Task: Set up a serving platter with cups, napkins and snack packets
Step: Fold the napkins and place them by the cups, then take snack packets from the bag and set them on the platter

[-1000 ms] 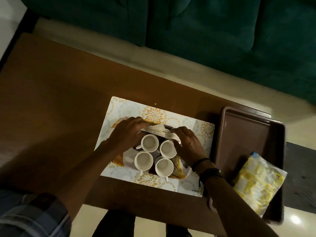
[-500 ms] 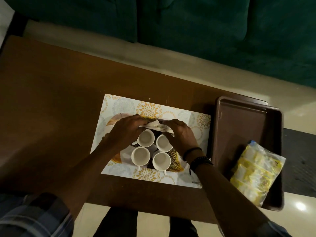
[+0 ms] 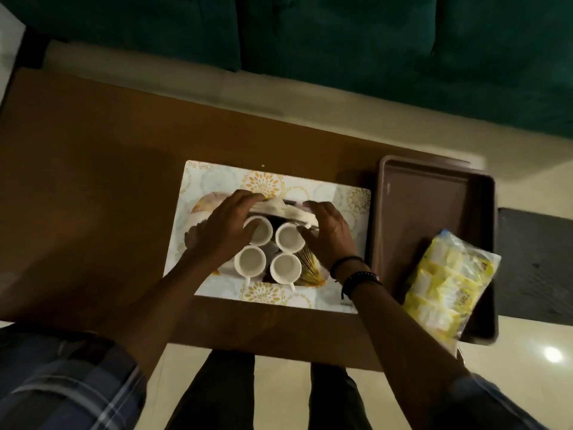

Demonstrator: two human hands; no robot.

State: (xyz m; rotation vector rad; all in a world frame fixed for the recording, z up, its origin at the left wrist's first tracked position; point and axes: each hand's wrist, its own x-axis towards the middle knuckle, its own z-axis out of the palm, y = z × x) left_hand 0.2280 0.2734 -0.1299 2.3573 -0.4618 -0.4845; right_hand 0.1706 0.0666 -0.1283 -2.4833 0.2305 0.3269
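— White cups [image 3: 285,268], four of them, sit packed in a square on the platter [image 3: 201,209], which rests on the flowered placemat [image 3: 341,197]. Where are the napkins?

— Along the platter's far edge, just behind the cups. The napkins [image 3: 285,211] lie with their long side running left to right, and each hand grips one end: the left hand [image 3: 229,226] curls over the left end, and the right hand [image 3: 327,235] curls over the right end.

— So cups and napkins are on. What remains?

— The snack packets [image 3: 449,283], I'd judge. They're off to the right, well apart from the platter, lying at the near end of the brown tray [image 3: 434,169] (a yellow bag, its length running roughly near to far, tilted a little).

— Which hand for those?

— The right one, by my reckoning. It's plainly nearer, with only the placemat's edge and the tray wall between. It would have to let go of the napkins, then reach sideways to the right and a little toward the body. The left would have to cross over the cups, which risks knocking one.
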